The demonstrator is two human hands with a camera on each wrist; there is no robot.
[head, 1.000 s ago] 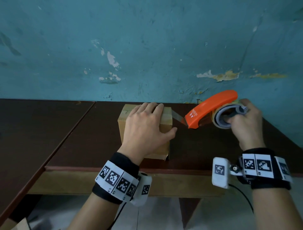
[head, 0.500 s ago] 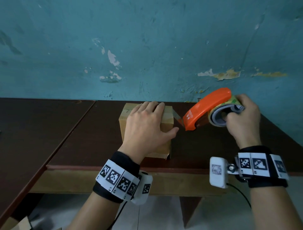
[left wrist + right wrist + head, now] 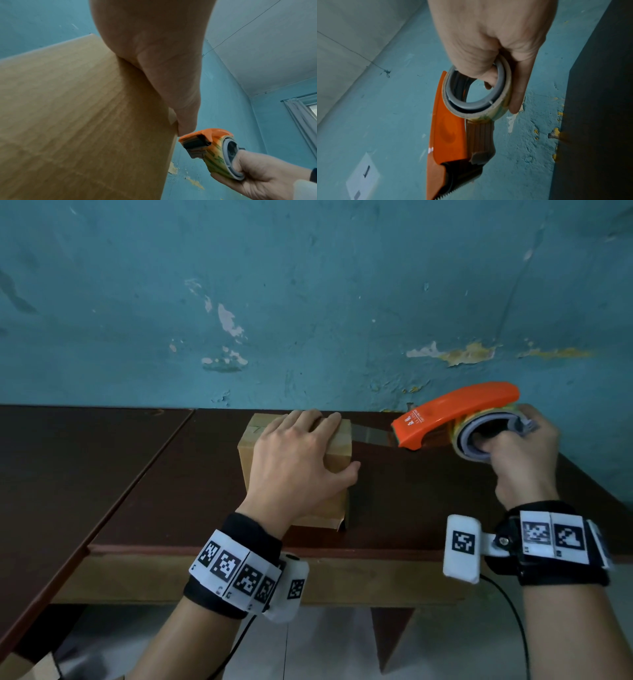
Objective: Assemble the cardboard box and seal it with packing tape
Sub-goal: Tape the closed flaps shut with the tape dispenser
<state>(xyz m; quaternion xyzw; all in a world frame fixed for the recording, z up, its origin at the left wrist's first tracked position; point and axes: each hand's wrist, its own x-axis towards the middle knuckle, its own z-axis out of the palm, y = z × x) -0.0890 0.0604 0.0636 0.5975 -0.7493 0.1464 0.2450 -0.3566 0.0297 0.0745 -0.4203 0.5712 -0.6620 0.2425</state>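
A small cardboard box stands on the dark brown table near the wall. My left hand lies flat on its top, fingers reaching to the far edge and thumb down the right side. My right hand grips an orange tape dispenser, fingers hooked through the grey core of its roll. It hovers to the right of the box, above the table. A strip of clear tape stretches from the box's top right edge to the dispenser's mouth.
A second dark table adjoins on the left with a seam between them. The peeling teal wall rises right behind the box. The table's front edge runs just past my wrists.
The dispenser dipped in close to the box half a second ago, then pulled back right and rose a little, stretching the tape strip longer. The left hand stayed on the box.
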